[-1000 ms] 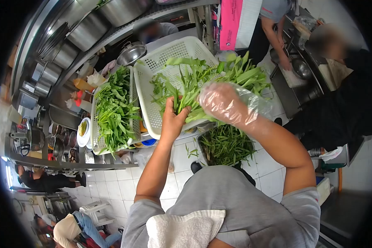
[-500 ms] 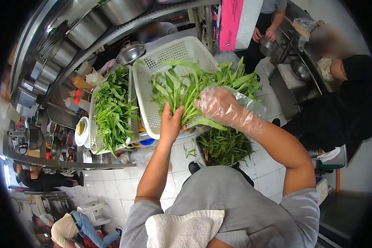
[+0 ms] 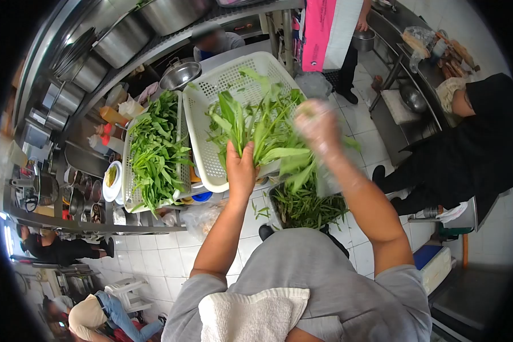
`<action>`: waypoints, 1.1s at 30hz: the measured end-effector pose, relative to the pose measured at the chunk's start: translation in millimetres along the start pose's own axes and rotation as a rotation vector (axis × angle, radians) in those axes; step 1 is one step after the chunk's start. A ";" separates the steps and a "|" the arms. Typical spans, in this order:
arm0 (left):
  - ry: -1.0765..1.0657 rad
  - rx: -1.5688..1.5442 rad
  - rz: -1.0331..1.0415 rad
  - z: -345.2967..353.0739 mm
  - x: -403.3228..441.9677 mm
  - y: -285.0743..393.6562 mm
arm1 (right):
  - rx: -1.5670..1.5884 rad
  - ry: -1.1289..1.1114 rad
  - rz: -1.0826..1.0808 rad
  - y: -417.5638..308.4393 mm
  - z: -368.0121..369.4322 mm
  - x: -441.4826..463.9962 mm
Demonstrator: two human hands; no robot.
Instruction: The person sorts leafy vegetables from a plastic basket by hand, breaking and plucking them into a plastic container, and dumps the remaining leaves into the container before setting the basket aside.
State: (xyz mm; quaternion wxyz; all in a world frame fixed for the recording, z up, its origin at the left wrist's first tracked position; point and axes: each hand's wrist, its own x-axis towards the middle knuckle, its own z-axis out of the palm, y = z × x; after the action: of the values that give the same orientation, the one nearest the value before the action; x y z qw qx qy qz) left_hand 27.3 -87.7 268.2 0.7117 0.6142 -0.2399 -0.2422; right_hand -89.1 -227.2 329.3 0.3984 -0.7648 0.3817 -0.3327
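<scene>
My left hand (image 3: 241, 168) is closed round the stems of a bunch of leafy greens (image 3: 236, 117) at the front of a white perforated basket (image 3: 205, 114). To its right, my right hand (image 3: 316, 128), in a clear plastic glove, is smeared by motion, with blurred leaves (image 3: 296, 162) hanging beside and below it. Whether its fingers grip them is unclear. More loose greens lie in the large basket. A second, narrower basket on the left is heaped with greens (image 3: 157, 154). Below my right hand, a dark container on the floor holds cut greens (image 3: 310, 205).
Steel pots (image 3: 122, 43) line the upper-left shelf. A steel bowl (image 3: 179, 74) sits behind the baskets. A co-worker in black (image 3: 456, 148) stands at the right by a steel counter (image 3: 410, 62). Another person holds a pot (image 3: 363, 40) at the upper right. A plastic bag (image 3: 202, 219) lies below the basket.
My right hand has moved away to the right from my left hand, and the leaves near it now hang lower. The co-worker with the pot has stepped back behind the pink and white panel.
</scene>
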 end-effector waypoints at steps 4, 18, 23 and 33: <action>-0.039 0.030 0.016 -21.4 -2.2 -6.5 | 0.514 0.402 0.054 47.9 -67.9 41.8; -0.148 0.155 0.043 -6.5 4.8 -4.1 | -0.263 0.128 -0.472 -29.5 -106.4 -4.1; -0.186 0.158 0.045 3.1 -4.1 10.5 | -0.502 -0.120 -0.758 -18.6 -61.1 -6.1; -0.273 0.055 -0.111 -3.2 -8.7 15.2 | -0.489 -0.118 -1.017 18.5 2.0 4.4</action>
State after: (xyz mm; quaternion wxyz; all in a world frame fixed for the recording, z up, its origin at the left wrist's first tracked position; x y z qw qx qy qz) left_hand 23.5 -77.7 282.4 0.6408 0.6072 -0.3065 -0.3559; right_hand -91.2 -237.4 313.3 0.0201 -0.9397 0.0084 -0.3414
